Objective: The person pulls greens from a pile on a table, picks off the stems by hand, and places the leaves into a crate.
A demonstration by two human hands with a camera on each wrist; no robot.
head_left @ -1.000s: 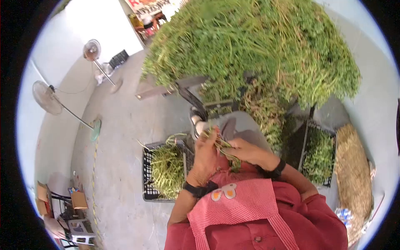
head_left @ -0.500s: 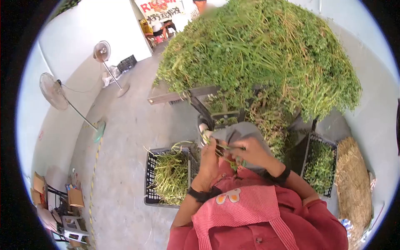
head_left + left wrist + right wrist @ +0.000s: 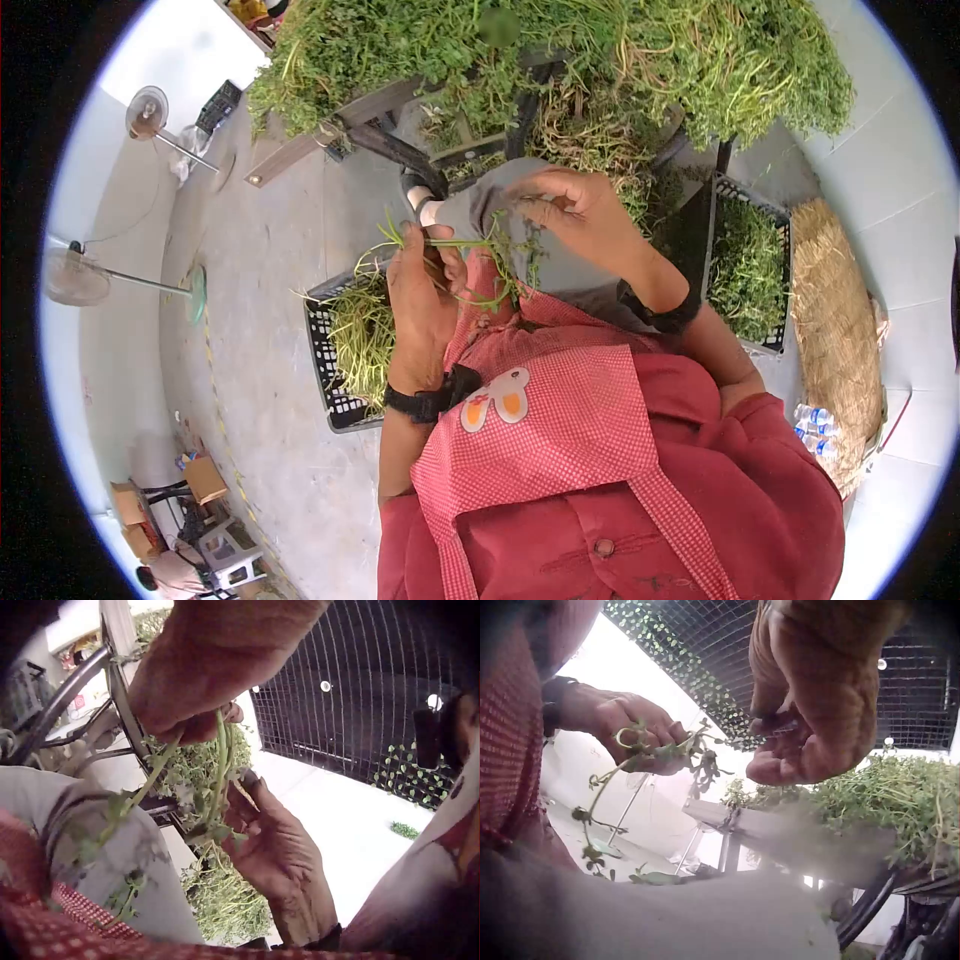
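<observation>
In the head view my left hand (image 3: pixel 415 300) grips a few green leafy stems (image 3: pixel 500 245), whose leafy ends trail over the apron. The right wrist view also shows this left hand (image 3: pixel 634 727) round the stems, with a thin sprig (image 3: pixel 596 799) hanging down. My right hand (image 3: pixel 600 225) is raised over the grey-trousered knee, right of the stems and apart from the left hand. Its fingers are bent toward the thumb in the right wrist view (image 3: pixel 817 705), and I make out nothing between them.
A large heap of greens (image 3: pixel 400 50) covers the table ahead. Black crates of cut stems (image 3: pixel 355 345) and of leaves (image 3: pixel 745 265) stand at left and right. A straw-coloured bundle (image 3: pixel 835 320) lies far right; two fans (image 3: pixel 148 112) stand at left.
The head view has swung and tilted down. My right hand has moved away from the left, up and to the right. The left hand still grips stems, which now spread more visibly.
</observation>
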